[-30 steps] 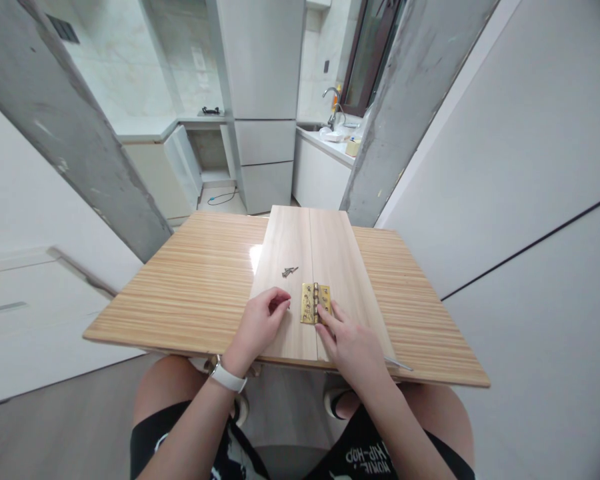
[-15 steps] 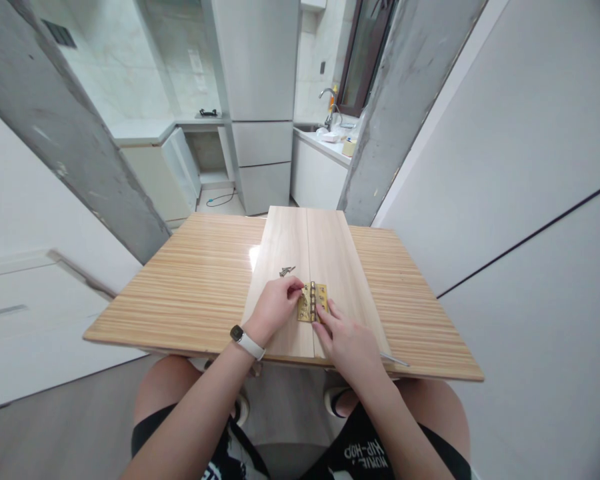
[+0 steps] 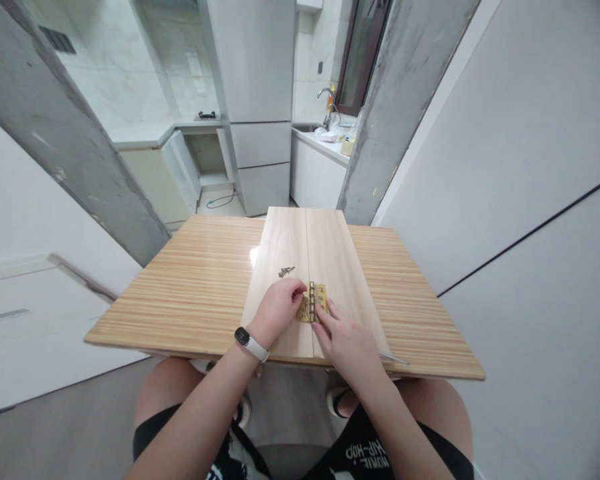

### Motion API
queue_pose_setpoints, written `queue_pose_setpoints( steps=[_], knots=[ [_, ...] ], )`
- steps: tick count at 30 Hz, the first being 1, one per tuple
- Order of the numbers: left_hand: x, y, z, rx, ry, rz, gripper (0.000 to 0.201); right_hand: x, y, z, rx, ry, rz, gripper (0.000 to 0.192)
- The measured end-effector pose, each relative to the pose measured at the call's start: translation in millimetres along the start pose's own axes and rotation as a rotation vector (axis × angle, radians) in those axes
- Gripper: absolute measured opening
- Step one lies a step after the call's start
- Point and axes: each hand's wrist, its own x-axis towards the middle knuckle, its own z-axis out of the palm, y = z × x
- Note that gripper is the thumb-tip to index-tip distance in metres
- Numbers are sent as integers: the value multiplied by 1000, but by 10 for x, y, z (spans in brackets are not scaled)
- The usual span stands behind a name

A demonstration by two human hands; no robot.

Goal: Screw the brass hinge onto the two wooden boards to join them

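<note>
Left hand [image 3: 276,311], watch on wrist, curled with fingertips pinched together at left leaf of brass hinge [image 3: 314,303]; anything between them too small to confirm. Small pile of dark screws [image 3: 285,271] just beyond on left pale board [image 3: 280,247]. Hinge flat across seam of the two boards, knuckle along the joint, near table's [image 3: 190,293] front edge. Left leaf mostly covered. Right hand [image 3: 347,343] spread, fingertips pressing right leaf. Thin metal tool [image 3: 396,360] partly hidden behind right hand.

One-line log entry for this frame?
left hand: fingertips on brass hinge | right hand: pressing hinge | screws: loose on boards
</note>
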Motion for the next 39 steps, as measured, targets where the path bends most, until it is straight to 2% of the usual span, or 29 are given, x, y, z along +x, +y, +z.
queue_pose_setpoints(
  steps=[3, 5, 7, 8, 11, 14, 17, 22, 28, 31, 36, 39],
  knots=[
    [-20, -2, 33, -59, 28, -39, 26, -1, 38, -109, 54, 59, -8, 48],
    [-31, -11, 53, -101, 36, -58, 31, 12, 84, -306, 156, 198, -4, 47],
    [-37, -27, 69, -124, 48, -66, 32, 51, 126, -582, 346, 387, 4, 35],
    [-38, -36, 75, -128, 55, -69, 30, 84, 137, -730, 447, 461, 58, 34],
    [-39, -58, 88, -132, 73, -84, 24, 262, 93, -1103, 919, 633, 175, 51],
    [-44, -63, 95, -143, 91, -88, 25, 537, -51, -1257, 1491, 673, 136, 62],
    [-55, -56, 94, -163, 98, -88, 26, 814, -208, -1207, 1697, 624, 90, 65],
    [-67, -44, 82, -177, 93, -91, 27, 1078, -338, -980, 1648, 541, 71, 66],
    [-68, -69, 97, -181, 97, -77, 26, 1147, -383, -852, 1410, 526, 33, 69],
    [-67, -75, 100, -174, 96, -80, 26, 1158, -399, -813, 1371, 525, 4, 69],
    [-65, -63, 92, -165, 96, -87, 23, 1208, -389, -744, 1514, 499, 23, 68],
    [-70, -60, 89, -162, 94, -79, 22, 1260, -363, -749, 1627, 380, -8, 66]
  ],
)
